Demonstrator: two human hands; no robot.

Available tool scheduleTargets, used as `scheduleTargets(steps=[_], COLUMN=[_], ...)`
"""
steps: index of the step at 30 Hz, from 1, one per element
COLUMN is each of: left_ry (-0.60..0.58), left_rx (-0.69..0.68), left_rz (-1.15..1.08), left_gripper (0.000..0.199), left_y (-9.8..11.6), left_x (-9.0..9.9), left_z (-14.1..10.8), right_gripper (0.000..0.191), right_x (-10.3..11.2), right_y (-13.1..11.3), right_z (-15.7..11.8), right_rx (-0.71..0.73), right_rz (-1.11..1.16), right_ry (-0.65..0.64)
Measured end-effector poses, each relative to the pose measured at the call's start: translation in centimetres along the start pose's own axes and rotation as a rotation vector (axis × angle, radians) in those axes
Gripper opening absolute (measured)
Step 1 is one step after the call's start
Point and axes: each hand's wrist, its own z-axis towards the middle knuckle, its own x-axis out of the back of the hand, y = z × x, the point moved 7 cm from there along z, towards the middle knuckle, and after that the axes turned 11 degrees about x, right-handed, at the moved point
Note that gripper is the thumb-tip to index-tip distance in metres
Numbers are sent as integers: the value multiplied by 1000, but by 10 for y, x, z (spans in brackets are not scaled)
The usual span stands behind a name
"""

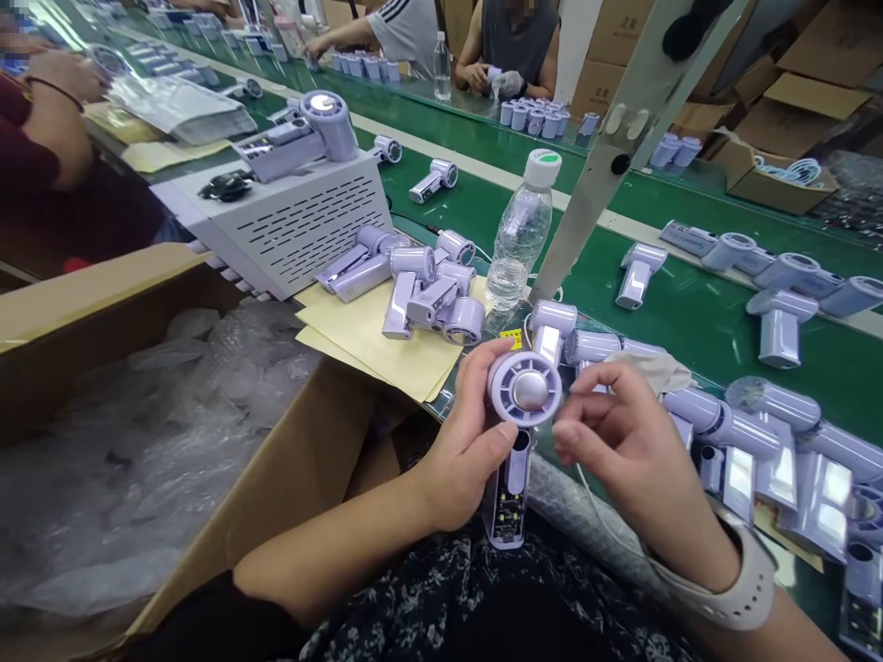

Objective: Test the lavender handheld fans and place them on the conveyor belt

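My left hand (473,441) grips a lavender handheld fan (509,478) around its round head, which faces up toward me and shows spokes and a silver centre disc. The fan's handle points down toward my lap, its front open on a dark circuit board with small lit spots. Just right of the fan head, my right hand (621,432) hovers with its fingers curled and apart, holding nothing that I can see. Beyond my hands, several more lavender fans (434,285) lie piled on yellow paper (365,340). Other fans (759,432) line the table on the right.
A cardboard box (276,487) of clear plastic bags stands at left. Behind the pile are a vented metal instrument (296,230), a plastic bottle (517,239) and a slanted metal post (607,175). A green conveyor belt (579,248) runs across; people work along it.
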Motion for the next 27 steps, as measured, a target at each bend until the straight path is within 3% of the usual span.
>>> scheduleTargets(steps=[2,4,9,13,15,19,22,25,27], left_ry=[-25,-50,-78,-198,-199,45,163,166,118], left_rx=[10,26,104,241,301,377,391,378,387], left_rz=[12,19,-16,-277,-338,-296,-274,-227,-203], left_gripper=[68,67,76,74,72,74,79,81,82], left_y=[2,3,-4,-19,-27,-37,-33,-30,-32], left_x=[-7,-14,-24,-39,-41,-22,-8,-7,-14], left_z=[-1,-2,-1,4,9,22,29,31,32], right_gripper=[52,63,55,59,58,50,34,27,23], right_x=[-7,-9,-2,2,2,12,50,102,118], right_y=[2,2,7,22,29,38,43,43,46], right_z=[-3,-4,-9,-22,-31,-52,-67,-82,-87], right_rx=[-65,-101,-174,-199,-158,-96,-71,-18,23], right_rz=[169,191,253,340,306,21,-370,-816,-1098], right_ry=[38,44,2,-16,-11,-44,53,269,258])
